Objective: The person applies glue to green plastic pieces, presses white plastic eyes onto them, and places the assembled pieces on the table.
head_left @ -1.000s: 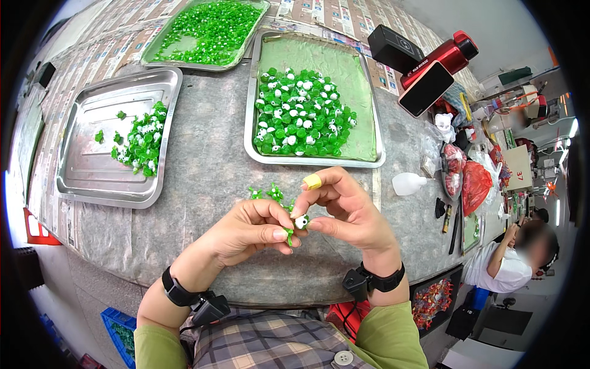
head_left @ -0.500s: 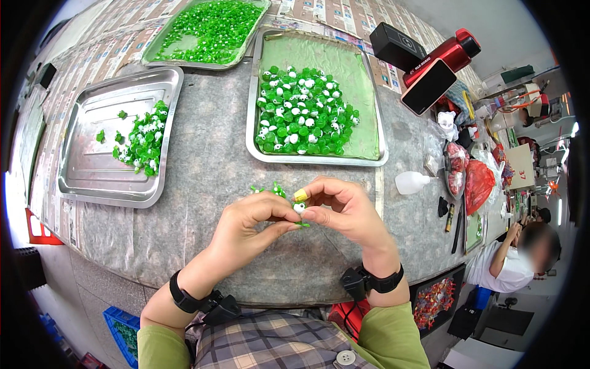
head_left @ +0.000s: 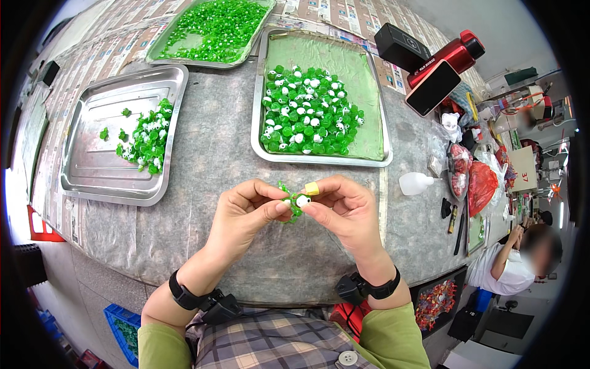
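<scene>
My left hand pinches a small green plastic figure between thumb and fingertips. From the other side, my right hand grips a white ball with a black dot, like an eye, pressed against the green part. A yellow finger cover sits on my right index fingertip. Just behind the fingers a few green bits show, partly hidden by my left hand. Beyond my hands stands a metal tray lined with green sheet, holding a heap of green and white pieces.
To the left, another metal tray holds green figures with white balls. A third tray of green pieces lies farther back. On the right are a phone, red bottle, black box, white squeeze bottle and a co-worker.
Both hands have risen slightly, and my left hand's grip on the green figure has shifted. The white ball now sits turned beside the green part. The view has shifted a little.
</scene>
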`<state>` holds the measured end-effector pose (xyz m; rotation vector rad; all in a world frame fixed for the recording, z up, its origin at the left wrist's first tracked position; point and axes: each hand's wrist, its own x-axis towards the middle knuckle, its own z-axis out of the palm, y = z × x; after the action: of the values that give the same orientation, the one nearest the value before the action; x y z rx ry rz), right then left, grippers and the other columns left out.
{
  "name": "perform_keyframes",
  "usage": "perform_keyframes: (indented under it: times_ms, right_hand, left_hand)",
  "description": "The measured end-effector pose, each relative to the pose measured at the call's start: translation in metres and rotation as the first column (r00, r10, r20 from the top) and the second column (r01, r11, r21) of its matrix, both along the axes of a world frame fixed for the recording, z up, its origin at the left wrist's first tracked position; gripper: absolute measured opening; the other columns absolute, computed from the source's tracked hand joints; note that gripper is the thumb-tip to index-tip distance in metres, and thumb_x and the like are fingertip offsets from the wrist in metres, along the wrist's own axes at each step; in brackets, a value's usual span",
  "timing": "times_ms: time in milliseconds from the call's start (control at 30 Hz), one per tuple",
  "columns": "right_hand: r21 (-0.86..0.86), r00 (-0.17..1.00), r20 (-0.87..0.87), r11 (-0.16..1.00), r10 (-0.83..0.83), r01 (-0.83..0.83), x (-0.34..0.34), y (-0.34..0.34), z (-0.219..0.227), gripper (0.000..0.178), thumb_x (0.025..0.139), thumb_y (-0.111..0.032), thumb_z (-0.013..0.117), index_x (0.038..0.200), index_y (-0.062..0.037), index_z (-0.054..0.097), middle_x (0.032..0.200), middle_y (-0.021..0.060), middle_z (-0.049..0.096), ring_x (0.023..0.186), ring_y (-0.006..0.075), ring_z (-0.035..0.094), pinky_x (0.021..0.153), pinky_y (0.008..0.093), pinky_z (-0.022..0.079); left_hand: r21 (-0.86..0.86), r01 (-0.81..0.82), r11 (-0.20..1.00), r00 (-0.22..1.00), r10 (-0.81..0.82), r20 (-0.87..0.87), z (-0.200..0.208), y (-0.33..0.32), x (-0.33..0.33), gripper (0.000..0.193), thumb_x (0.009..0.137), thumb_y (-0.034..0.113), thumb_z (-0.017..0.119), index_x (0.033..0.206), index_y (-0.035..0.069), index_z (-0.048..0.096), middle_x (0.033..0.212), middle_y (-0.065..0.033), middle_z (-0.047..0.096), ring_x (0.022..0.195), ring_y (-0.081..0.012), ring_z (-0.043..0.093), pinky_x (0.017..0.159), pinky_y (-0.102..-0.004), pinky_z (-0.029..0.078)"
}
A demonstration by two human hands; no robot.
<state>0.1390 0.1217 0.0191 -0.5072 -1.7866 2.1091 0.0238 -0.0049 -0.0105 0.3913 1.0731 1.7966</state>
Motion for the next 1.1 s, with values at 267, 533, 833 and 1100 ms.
perform_keyframes:
  times_ms: [267, 533, 833, 1100]
  right_hand:
    - [-0.066, 0.998, 0.057, 0.998, 0.023, -0.019, 0.002, -0.001, 0.005, 0.016, 0.075, -0.002, 0.061, 0.090, 0.0008, 0.056, 0.085, 0.0043, 0.060, 0.079, 0.0088, 0.057, 0.069, 0.0198, 0.045]
    - [-0.033, 1.000, 0.014, 0.999, 0.005, -0.004, 0.001, 0.000, 0.009, 0.014, 0.075, -0.001, 0.061, 0.087, 0.0012, 0.057, 0.084, 0.0045, 0.060, 0.077, 0.0091, 0.057, 0.069, 0.0203, 0.045]
    - [0.106, 0.992, 0.125, 0.994, 0.021, -0.034, 0.004, 0.000, 0.005, 0.016, 0.075, -0.003, 0.062, 0.089, 0.0018, 0.057, 0.082, 0.0047, 0.061, 0.076, 0.0079, 0.057, 0.067, 0.0200, 0.046]
    - [-0.080, 0.988, 0.145, 0.996, 0.057, -0.045, 0.002, 0.004, 0.007, 0.022, 0.075, -0.003, 0.062, 0.095, 0.0029, 0.058, 0.084, 0.0050, 0.061, 0.076, 0.0083, 0.057, 0.067, 0.0192, 0.046]
  left_hand:
    - [0.107, -0.062, 0.992, 0.907, 0.101, -0.409, 0.000, -0.002, 0.003, 0.009, 0.076, -0.003, 0.058, 0.085, -0.002, 0.057, 0.085, -0.0080, 0.057, 0.076, -0.0116, 0.057, 0.069, -0.0223, 0.047]
    - [0.098, -0.077, 0.992, 0.970, 0.097, -0.222, 0.003, -0.001, 0.004, 0.009, 0.075, -0.003, 0.058, 0.084, -0.003, 0.058, 0.084, -0.0079, 0.057, 0.076, -0.0113, 0.056, 0.068, -0.0222, 0.047]
    - [0.055, -0.181, 0.982, 0.637, 0.160, -0.754, 0.008, -0.001, 0.004, 0.012, 0.067, -0.004, 0.064, 0.077, 0.001, 0.061, 0.076, -0.0072, 0.060, 0.069, -0.0137, 0.057, 0.060, -0.0233, 0.045]
    - [-0.102, -0.067, 0.993, 0.825, -0.002, -0.565, 0.008, -0.001, 0.000, 0.009, 0.070, -0.002, 0.063, 0.078, 0.000, 0.061, 0.078, -0.0072, 0.059, 0.070, -0.0118, 0.057, 0.062, -0.0228, 0.046]
